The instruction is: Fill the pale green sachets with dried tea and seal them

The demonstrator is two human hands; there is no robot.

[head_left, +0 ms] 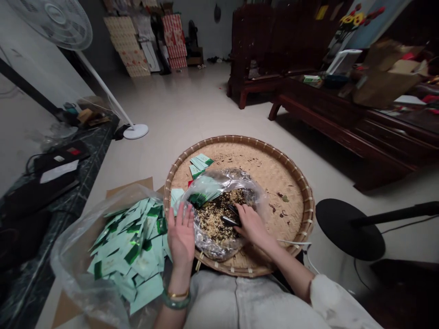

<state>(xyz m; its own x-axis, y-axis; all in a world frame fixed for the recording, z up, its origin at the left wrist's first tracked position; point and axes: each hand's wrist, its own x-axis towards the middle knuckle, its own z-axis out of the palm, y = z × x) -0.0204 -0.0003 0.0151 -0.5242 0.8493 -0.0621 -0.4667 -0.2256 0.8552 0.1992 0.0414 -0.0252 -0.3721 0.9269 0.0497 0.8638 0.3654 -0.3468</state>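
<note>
Your right grip (253, 225) pinches a dark tool (229, 221) over the loose mix (211, 224), ringed by the clear bag (219, 252), with green packets (207, 189) beyond. Your left grip (181, 237) is spread, a packet heap (132, 246) to its left.

A round, tan, woven bamboo tray (274, 176) with a raised rim is carrying a clear plastic bag (221, 252) of dark and pale dry bits (216, 224). Flat, pale-green rectangular packets (200, 162) are lying at its left; small, dark dried scraps (281, 214) and a dull-green leaf (285, 198) are lying loose at its right.
</note>
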